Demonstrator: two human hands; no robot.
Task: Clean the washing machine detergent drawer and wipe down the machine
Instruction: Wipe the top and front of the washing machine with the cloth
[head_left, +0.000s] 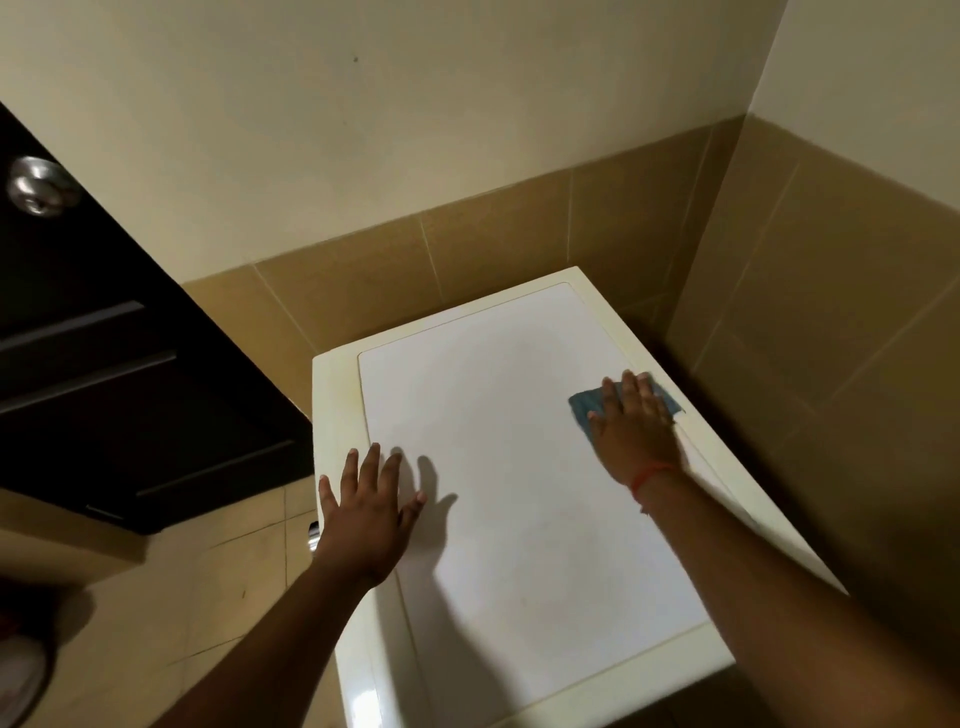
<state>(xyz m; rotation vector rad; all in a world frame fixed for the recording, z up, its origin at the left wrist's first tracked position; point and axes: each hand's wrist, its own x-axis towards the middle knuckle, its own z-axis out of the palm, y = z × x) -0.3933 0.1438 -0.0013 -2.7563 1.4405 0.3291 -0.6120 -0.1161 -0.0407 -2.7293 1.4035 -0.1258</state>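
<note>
Nearest me, both forearms reach in from the bottom edge toward the washing machine (519, 519), which I see from above, its white top panel framed by a cream rim. The left hand (366, 512) is empty, fingers spread, palm flat on the machine's top at the left edge, w/ the thumb on the white panel and the outer fingers over the cream rim; its shadow falls on the panel just to the right. Left of the machine, below that hand, I see tan floor tiles (228, 582) and a small shiny metal bit (312, 535) at the machine's side, too small for me to tell what it is. Farther along the top, the right hand (631, 421) lies flat w/ fingers extended, pressing a blue cloth (584, 408) onto the machine's right side, approx. at the seam between panel and rim; cloth corners stick out left and right of the fingers. A red string bracelet (652, 475) sits on that wrist. Detergent drawer: not visible from this angle. Beyond the machine's far edge, brown wall tiles (467, 249) run behind and to the right of it, w/ plain cream wall (415, 104) above. Far left of the machine stands a dark door (104, 374) w/ a round metal knob (36, 184).
</note>
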